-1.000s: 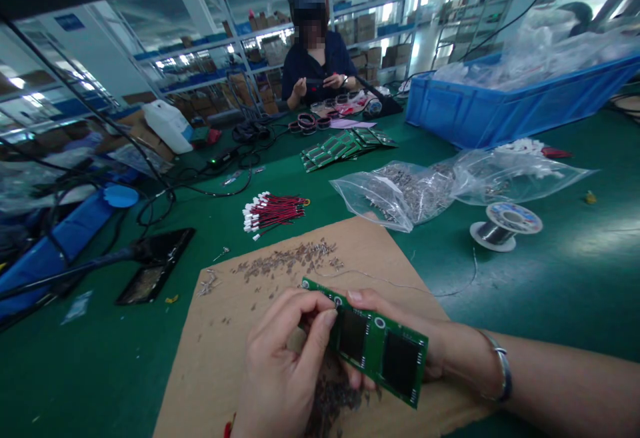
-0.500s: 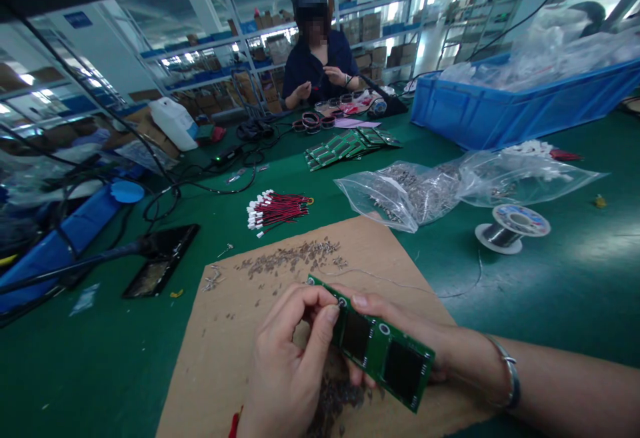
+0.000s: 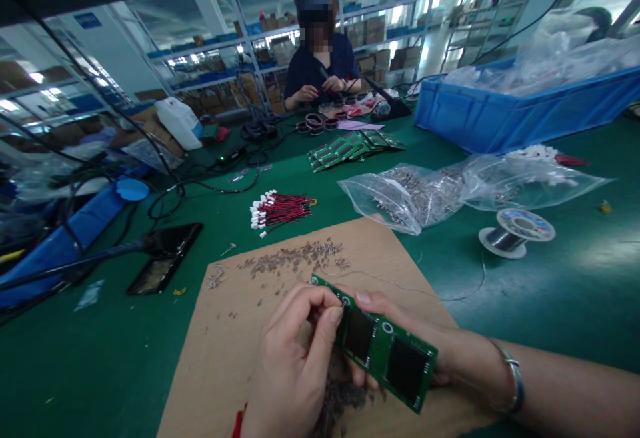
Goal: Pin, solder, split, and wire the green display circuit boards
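The board [image 3: 383,348] is tilted above the cardboard [image 3: 225,351], its long edge gripped by the right hand [image 3: 425,325], thumb above and fingers curled beneath. The left hand [image 3: 295,358] has thumb and forefinger pinched together at a ring on the board; whether a small part sits between them cannot be told. Small bits [image 3: 290,258] lie on the cardboard; beyond are wires [image 3: 285,211], a bag [image 3: 430,191], a spool [image 3: 517,233], more boards [image 3: 347,149] and a co-worker [image 3: 323,68].

Bare left hand [image 3: 295,351], red cord bracelet [image 3: 239,423] at its wrist, bare right hand [image 3: 425,331] and forearm [image 3: 575,385], shiny rounded silver-coloured bangle [image 3: 517,378] around right wrist.
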The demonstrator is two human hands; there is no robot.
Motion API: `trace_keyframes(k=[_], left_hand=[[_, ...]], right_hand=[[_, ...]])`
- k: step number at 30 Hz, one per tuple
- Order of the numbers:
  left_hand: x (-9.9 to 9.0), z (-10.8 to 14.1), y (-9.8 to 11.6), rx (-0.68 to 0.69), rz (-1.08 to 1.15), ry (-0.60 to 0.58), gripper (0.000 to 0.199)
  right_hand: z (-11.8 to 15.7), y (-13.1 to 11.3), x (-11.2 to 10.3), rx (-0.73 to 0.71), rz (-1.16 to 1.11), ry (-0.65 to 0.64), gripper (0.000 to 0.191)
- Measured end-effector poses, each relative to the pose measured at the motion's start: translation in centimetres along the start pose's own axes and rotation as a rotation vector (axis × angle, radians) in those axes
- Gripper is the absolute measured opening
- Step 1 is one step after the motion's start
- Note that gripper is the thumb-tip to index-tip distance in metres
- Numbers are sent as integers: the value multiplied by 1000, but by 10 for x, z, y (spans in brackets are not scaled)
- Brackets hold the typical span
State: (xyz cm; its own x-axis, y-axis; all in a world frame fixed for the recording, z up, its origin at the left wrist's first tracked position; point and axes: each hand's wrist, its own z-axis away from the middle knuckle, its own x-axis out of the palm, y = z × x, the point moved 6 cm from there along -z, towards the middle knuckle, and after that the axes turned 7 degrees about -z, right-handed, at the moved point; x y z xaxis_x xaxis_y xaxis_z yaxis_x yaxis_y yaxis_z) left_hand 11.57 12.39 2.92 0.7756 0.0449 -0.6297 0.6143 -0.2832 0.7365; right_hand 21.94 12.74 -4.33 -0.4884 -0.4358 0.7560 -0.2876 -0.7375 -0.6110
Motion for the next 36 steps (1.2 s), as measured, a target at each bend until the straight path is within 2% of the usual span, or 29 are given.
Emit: trace_keyframes(k=[5,10,14,16,19,20,21,23,25,27,30,33,36], left_hand=[[-1,0,2,28,-7,11,9],[-1,-1,4,48,-57,58,9],[-2,4,4,40,-25,91,6],[-12,6,4,42,30,177,5],[-44,3,-1,37,38,452,6],[-52,-1,-4,22,0,506,4],[-56,-9,-7,8,-54,503,5],[-48,-30,-12,5,-213,302,10],[-29,-48,-14,62,-362,46,14],[-10,-60,-15,146,-453,-120,15],[3,-77,-19,200,-545,-173,17],[0,-93,-27,182,-658,-142,21],[0,-102,-37,163,-717,-185,19]], right_hand=[[2,-4,4,-26,52,10,71],[3,-10,12,-89,89,10,69],[3,-9,12,-85,91,-8,74],[4,-10,14,-88,93,-58,77],[7,-13,19,-65,140,-160,74],[9,-13,20,-53,159,-192,71],[9,-14,21,-47,172,-223,68],[10,-14,23,-44,184,-275,64],[8,-14,23,-41,194,-298,62],[7,-13,22,-47,201,-312,63],[7,-12,23,-51,197,-339,62],[7,-13,23,-45,188,-333,60],[7,-14,24,-47,183,-326,57]])
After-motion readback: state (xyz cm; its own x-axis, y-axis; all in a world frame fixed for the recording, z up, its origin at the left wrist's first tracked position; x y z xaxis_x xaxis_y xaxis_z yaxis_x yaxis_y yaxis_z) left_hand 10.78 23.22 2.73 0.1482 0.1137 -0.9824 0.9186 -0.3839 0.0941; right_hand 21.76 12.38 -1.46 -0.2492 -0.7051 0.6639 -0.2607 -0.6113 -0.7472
